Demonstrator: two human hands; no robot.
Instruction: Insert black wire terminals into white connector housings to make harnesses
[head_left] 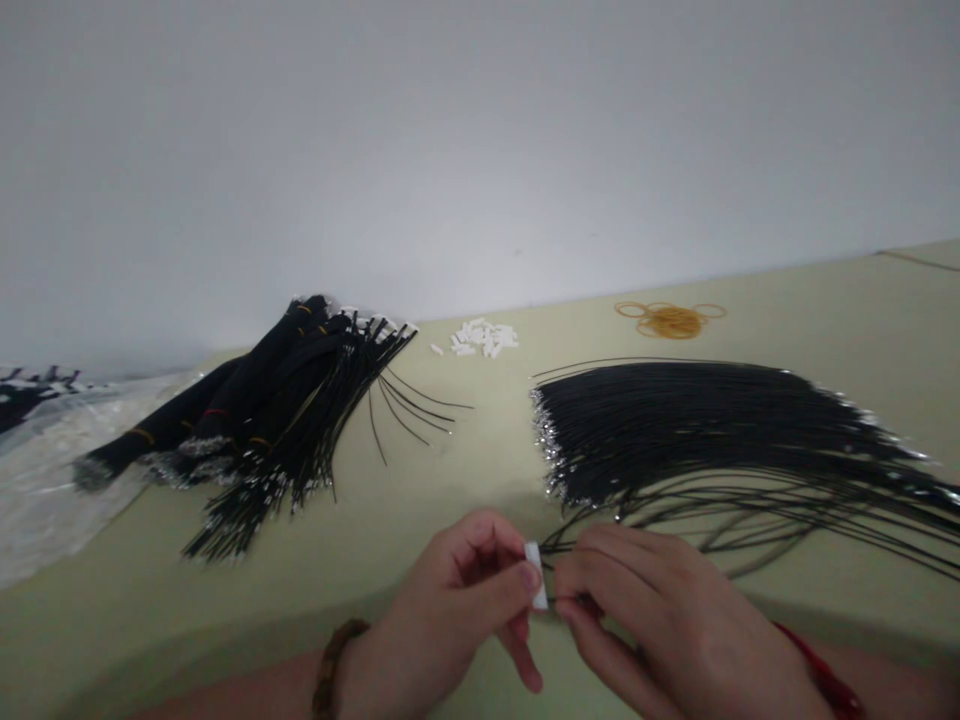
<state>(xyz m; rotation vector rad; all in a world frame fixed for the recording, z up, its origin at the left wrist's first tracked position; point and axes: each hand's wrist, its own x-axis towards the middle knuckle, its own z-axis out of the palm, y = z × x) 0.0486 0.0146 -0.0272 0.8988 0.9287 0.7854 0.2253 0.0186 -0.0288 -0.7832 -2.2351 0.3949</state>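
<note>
The left hand point(457, 590) pinches a small white connector point(535, 575) between thumb and forefinger. The right hand point(660, 610), fingers closed, holds thin black wires point(561, 543) up against it. Beyond the left hand lie banded bundles point(247, 410), seemingly finished. Just beyond the right hand a broad fan of loose wires point(712, 430) covers the bench point(480, 470), with spare connectors point(484, 338) and rubber bands point(671, 320) farther off, so much seems left.

On the counter point(825, 300), wire bundles point(247, 410) lie left, beside a plastic bag point(45, 480) (at the far-left edge). Loose wires point(712, 430) spread right. Far behind them lie small housings point(484, 338) and rubber bands point(670, 320). Nearest, the left hand point(450, 610) and the right hand point(675, 630) meet at one housing point(535, 578).
</note>
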